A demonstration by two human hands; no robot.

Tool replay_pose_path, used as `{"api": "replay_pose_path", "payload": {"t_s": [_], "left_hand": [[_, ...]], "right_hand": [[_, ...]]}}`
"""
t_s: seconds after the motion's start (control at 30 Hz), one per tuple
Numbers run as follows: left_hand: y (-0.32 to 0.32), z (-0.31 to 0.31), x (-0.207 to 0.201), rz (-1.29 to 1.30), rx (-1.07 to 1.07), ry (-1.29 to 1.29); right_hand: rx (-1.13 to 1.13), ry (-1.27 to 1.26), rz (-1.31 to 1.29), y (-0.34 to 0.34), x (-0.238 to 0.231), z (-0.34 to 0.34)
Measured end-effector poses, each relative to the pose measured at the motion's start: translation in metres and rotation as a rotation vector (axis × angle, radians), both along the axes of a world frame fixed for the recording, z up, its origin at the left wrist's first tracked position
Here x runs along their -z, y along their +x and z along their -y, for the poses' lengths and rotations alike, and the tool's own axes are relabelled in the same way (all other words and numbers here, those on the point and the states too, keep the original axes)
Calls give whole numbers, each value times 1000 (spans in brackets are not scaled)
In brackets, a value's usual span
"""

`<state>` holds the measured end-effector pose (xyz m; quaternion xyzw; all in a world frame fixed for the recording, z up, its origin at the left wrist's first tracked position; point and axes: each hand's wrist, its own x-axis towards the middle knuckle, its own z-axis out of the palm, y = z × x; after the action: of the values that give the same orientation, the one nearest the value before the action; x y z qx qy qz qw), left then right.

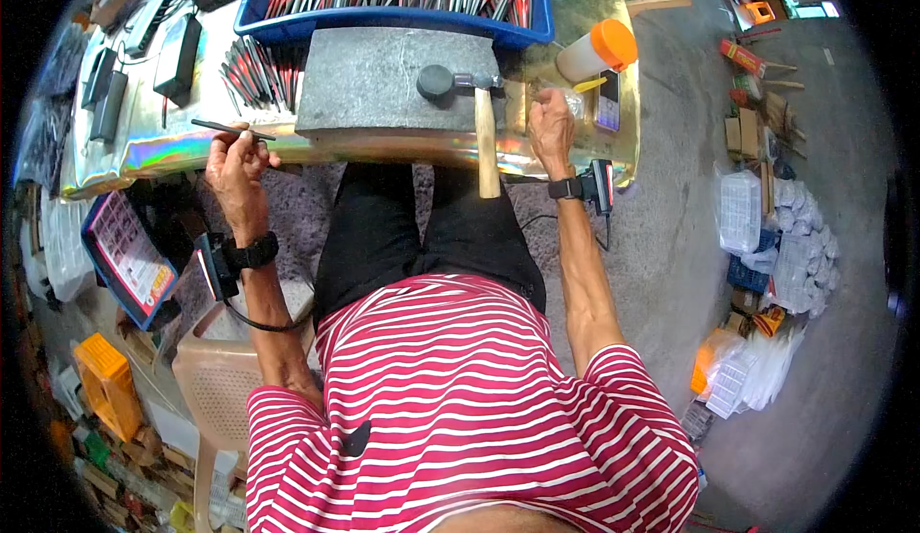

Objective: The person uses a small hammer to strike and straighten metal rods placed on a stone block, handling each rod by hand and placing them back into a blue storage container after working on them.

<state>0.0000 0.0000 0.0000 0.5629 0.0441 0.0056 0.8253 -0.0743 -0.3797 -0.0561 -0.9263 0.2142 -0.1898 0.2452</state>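
The left hand pinches a thin dark rod between closed fingers, level, just off the left edge of the grey stone block on the bench. The right hand rests curled shut at the bench edge; whether it holds anything cannot be told. A hammer lies between the hands. Behind, a blue tray holds many red-and-black rods.
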Motion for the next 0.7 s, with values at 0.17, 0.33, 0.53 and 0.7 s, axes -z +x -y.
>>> {"api": "replay_pose_path", "payload": {"t_s": [0.17,0.33,0.53,0.7], "left_hand": [[-6,8,-5,-8,-11,-6],[-10,2,-2,-1,-13,-27],[-19,5,0,-47,-11,-19],[-22,1,5,-50,2,-29]], "right_hand": [[256,-37,151,-5,-8,5],[406,-188,156,-15,-18,14],[449,-60,-138,-10,-11,28],[362,64,15,-7,-7,30]]}}
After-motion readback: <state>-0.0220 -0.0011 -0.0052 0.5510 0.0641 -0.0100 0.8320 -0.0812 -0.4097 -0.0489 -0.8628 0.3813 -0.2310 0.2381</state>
